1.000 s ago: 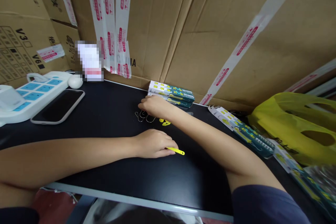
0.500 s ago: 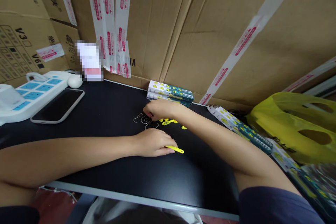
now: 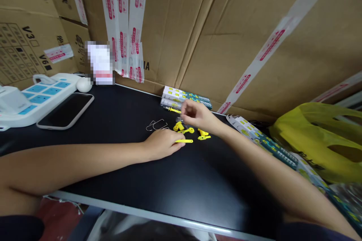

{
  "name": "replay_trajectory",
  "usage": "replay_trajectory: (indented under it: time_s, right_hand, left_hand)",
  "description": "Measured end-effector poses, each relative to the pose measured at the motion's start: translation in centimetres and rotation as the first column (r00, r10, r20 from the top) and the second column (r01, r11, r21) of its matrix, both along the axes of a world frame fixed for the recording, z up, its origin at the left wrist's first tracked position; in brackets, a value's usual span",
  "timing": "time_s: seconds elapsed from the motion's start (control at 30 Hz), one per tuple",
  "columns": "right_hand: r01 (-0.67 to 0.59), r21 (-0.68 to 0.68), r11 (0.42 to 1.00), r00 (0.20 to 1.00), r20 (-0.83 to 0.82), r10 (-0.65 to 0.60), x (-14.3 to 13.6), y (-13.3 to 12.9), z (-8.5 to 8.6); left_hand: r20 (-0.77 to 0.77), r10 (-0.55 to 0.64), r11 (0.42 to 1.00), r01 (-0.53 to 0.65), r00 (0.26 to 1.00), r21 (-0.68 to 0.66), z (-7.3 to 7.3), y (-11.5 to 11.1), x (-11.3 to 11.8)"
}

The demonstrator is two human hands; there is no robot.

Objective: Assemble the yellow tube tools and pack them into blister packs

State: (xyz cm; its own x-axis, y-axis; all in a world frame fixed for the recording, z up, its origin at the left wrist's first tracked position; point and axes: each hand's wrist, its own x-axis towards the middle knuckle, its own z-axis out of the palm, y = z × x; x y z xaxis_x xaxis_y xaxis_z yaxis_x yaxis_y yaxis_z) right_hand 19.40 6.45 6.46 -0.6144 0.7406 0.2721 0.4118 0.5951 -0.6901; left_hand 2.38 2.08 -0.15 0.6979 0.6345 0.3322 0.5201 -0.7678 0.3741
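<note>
My left hand (image 3: 161, 144) rests low over the black table, closed on a thin yellow stick (image 3: 185, 141) whose holed end points right. Above the small parts is my right hand (image 3: 198, 115), its thumb and fingertips curled together; whatever it pinches, if anything, is too small to make out. Thin bent metal wires (image 3: 156, 124) lie just behind my left hand. Between and beside the hands sit several yellow plastic pieces (image 3: 179, 126), with two more yellow parts (image 3: 203, 134) to the right. A yellow rod with a metal tip (image 3: 171, 109) lies before the boxes.
Printed slim boxes (image 3: 172, 96) stand at the back against cardboard (image 3: 254, 26). More boxes (image 3: 263, 139) and a yellow plastic bag (image 3: 319, 135) line the right. At left are a phone (image 3: 66, 111), a white power strip (image 3: 53, 98) and a round white object (image 3: 84, 84).
My right hand has moved right and up from the wires, uncovering the yellow pieces and rod. My left hand has shifted slightly up with the yellow stick. The view has moved slightly.
</note>
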Motion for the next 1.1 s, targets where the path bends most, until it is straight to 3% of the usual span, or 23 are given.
replay_trajectory:
  time_s: [0.07, 0.17, 0.33, 0.4, 0.53, 0.73, 0.93, 1.1]
  right_hand:
    - [0.099, -0.155, 0.983, 0.982, -0.145, -0.122, 1.6, -2.1, -1.0]
    - [0.201, -0.277, 0.94, 0.928, -0.253, -0.273, 3.3, -5.6, -3.0]
    - [0.145, -0.439, 0.887, 0.92, -0.271, -0.284, 3.8, -9.0, -5.6]
    - [0.099, -0.457, 0.884, 0.931, -0.271, -0.244, 3.6, -9.2, -6.1]
    - [0.032, -0.449, 0.893, 0.941, -0.287, -0.178, 3.3, -8.9, -6.5]
    - [0.042, -0.442, 0.896, 0.944, -0.275, -0.181, 3.2, -9.1, -6.8]
    - [0.057, -0.442, 0.895, 0.946, -0.262, -0.19, 3.0, -9.0, -6.9]
    - [0.028, -0.416, 0.909, 0.959, -0.247, -0.143, 3.3, -9.1, -6.6]
  left_hand:
    - [0.005, 0.012, 1.0, -0.012, 1.0, 0.009, 0.2, 0.0, 0.0]
    - [-0.009, -0.009, 0.999, 0.01, 1.0, 0.036, 0.3, -0.1, 0.0]
    - [0.002, -0.152, 0.988, 0.152, 0.988, 0.011, 0.5, -0.6, -0.2]
    - [0.021, -0.202, 0.979, 0.202, 0.979, 0.005, 0.5, -0.6, -0.3]
    - [0.09, -0.159, 0.987, 0.16, 0.983, -0.003, 0.5, -0.7, -0.5]
    - [0.185, -0.265, 0.961, 0.274, 0.946, -0.024, 0.4, -0.8, -0.4]
    - [0.222, -0.193, 0.963, 0.228, 0.956, -0.145, 0.6, -0.6, -0.2]
    - [0.21, -0.171, 0.969, 0.204, 0.962, -0.142, 0.7, -0.5, -0.1]
